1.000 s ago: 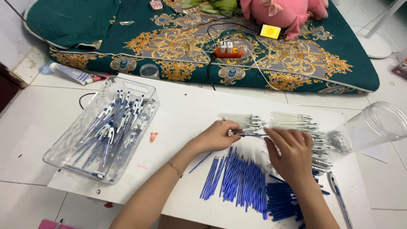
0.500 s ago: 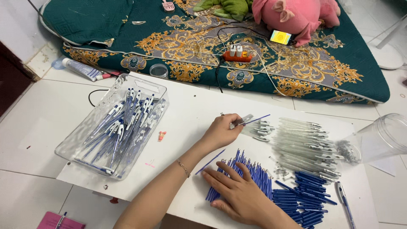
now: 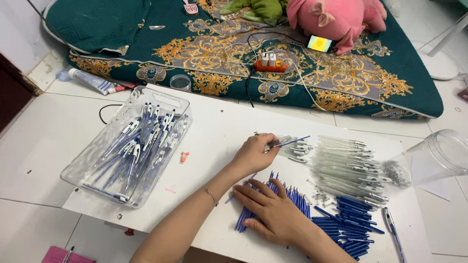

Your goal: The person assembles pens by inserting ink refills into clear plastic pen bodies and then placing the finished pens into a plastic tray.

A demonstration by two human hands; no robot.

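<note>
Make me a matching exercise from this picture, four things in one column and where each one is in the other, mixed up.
Things:
1. left hand
2. right hand
3. clear tray
4. pink plush toy

Places:
A. on the patterned blanket
B. flat on the blue refills
C. holding a clear pen barrel
D. at the white board's left end, full of finished pens

Pairs: 1-C, 2-B, 3-D, 4-A

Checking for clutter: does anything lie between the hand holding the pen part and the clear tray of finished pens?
Nothing tall. Between the left hand with its pen barrel and the tray lies bare white board, apart from one small orange-pink bit beside the tray.
</note>
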